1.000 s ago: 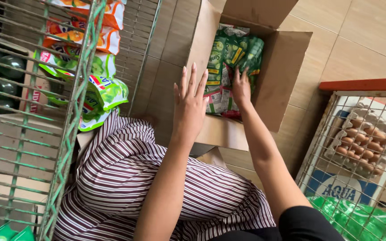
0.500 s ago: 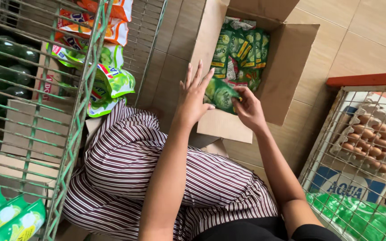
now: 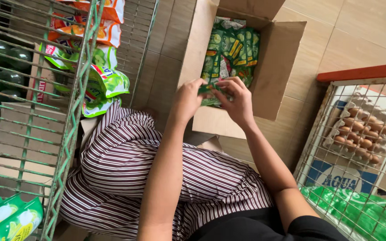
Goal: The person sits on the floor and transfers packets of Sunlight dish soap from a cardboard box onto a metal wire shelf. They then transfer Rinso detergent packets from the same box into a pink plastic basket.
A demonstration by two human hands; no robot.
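An open cardboard box [image 3: 287,67] stands on the tiled floor in front of me, packed with green sachets [image 3: 231,47]. My left hand [image 3: 186,100] and my right hand [image 3: 237,100] meet over the box's near edge. Both grip the same small green sachet [image 3: 211,89] between their fingers, just above the packed sachets. My knee in striped cloth [image 3: 144,165] lies below my arms.
A green wire rack [image 3: 74,102] on the left holds green and orange pouches [image 3: 106,82] and dark bottles [image 3: 5,58]. At the right a wire basket [image 3: 331,107] holds a tray of brown eggs [image 3: 358,134] and green packs [image 3: 358,209]. Cardboard cartons [image 3: 23,129] sit under the rack.
My left hand has shifted from lying flat and open on the box flap to closing on the green sachet that my right hand lifted out of the box.
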